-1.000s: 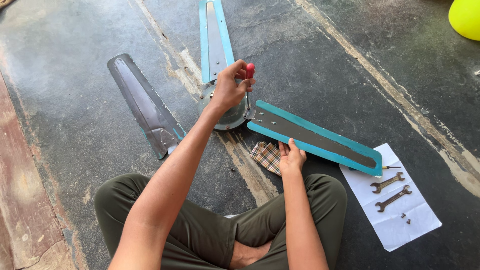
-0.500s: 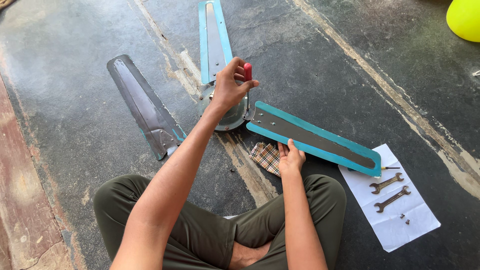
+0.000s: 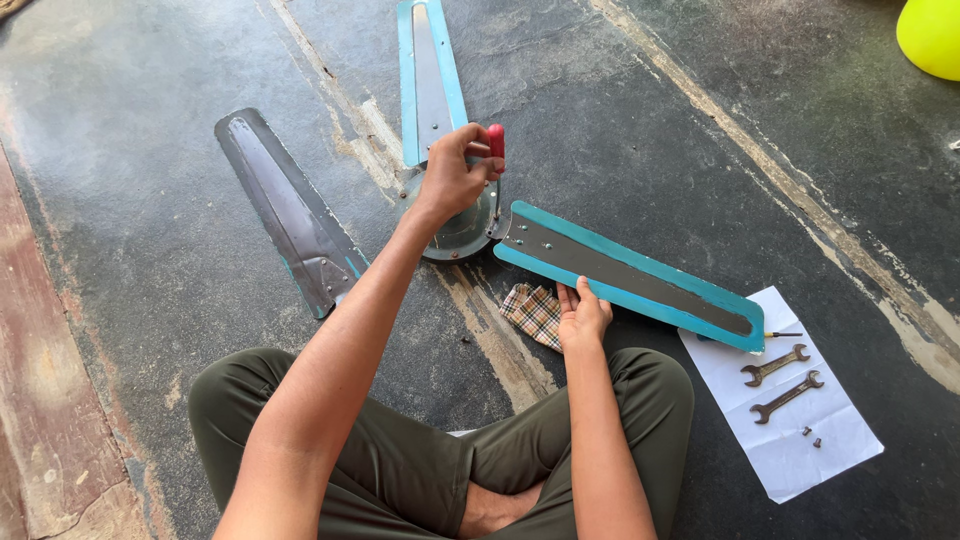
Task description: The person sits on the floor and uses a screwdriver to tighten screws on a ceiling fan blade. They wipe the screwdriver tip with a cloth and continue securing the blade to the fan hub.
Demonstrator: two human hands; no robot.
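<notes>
I sit cross-legged on a dark stone floor with a ceiling fan in front of me. My left hand (image 3: 450,180) grips a red-handled screwdriver (image 3: 495,140), held upright over the round metal fan hub (image 3: 455,238). A teal-edged blade (image 3: 640,280) runs from the hub to the right. My right hand (image 3: 583,315) presses flat on that blade's near edge, next to a checked cloth (image 3: 530,312). A second teal blade (image 3: 430,70) points away from me.
A grey blade (image 3: 285,210) lies on the floor left of the hub. At my right a white paper sheet (image 3: 800,450) carries two spanners (image 3: 775,365) and some small screws (image 3: 810,437). A yellow round object (image 3: 932,35) sits at the top right.
My left hand has shifted slightly on the screwdriver over the hub. My right hand stays on the blade.
</notes>
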